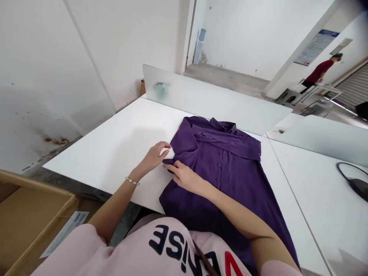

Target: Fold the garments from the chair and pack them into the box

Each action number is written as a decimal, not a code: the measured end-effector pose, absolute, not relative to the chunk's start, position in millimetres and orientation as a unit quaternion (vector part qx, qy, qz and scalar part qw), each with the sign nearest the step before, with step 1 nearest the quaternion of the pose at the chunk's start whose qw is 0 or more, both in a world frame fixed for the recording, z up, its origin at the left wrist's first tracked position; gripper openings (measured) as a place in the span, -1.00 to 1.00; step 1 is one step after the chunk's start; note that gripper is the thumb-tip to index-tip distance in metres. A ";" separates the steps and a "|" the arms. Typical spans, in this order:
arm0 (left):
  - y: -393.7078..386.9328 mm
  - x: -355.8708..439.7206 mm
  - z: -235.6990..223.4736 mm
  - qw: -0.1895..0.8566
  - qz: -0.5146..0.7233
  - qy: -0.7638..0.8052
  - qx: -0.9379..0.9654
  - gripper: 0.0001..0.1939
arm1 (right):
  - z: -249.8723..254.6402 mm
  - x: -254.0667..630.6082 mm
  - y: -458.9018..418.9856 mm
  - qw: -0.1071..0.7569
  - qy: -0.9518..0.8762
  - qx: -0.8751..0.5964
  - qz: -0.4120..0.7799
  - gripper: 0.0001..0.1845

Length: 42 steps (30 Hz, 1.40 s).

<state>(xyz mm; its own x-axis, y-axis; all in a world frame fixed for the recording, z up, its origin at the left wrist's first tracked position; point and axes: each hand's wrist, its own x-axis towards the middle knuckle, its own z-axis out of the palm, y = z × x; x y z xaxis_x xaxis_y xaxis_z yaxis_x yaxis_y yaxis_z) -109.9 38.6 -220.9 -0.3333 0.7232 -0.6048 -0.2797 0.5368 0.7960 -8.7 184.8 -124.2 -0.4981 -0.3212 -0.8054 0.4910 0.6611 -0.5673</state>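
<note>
A purple long-sleeved button-up shirt (238,176) lies front up on the white table, its collar toward the divider. One sleeve is laid across the chest, and the other side is bunched near my hands. My left hand (155,157) is beside the shirt's left edge, thumb and fingers curved with a gap between them and no cloth visible there. My right hand (188,178) rests on the shirt, with a fold of its fabric between the thumb and the outstretched index finger. Its other fingers are curled and partly hidden.
The white table (115,145) has a frosted divider (212,101) along its back. A black object with a cable (359,188) lies at right. An open cardboard box (31,226) stands at lower left. A person in a red top (319,73) is in the far right background.
</note>
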 end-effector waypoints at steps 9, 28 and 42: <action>43.9 -84.6 -228.0 0.574 0.484 0.641 0.161 -0.74 | -118.8 15.8 216.1 0.410 0.697 0.282 -0.517 -0.79; 71.5 -81.0 -232.8 0.546 0.452 0.635 0.306 -0.61 | -61.1 -19.3 340.4 0.354 0.851 0.203 -0.332 -0.67; 229.8 -124.1 -333.2 0.585 0.349 0.620 0.388 -0.56 | -42.2 -59.9 465.7 0.184 0.916 0.287 -0.211 -0.66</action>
<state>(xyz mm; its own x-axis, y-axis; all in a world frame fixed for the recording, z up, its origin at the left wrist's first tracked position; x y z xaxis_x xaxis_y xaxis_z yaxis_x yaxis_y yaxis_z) -124.1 229.8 -333.2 -0.0129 0.8906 -0.4546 0.0725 0.4543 0.8879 -59.9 465.7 -42.2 -0.7674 0.4485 -0.4583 0.6039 0.7458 -0.2813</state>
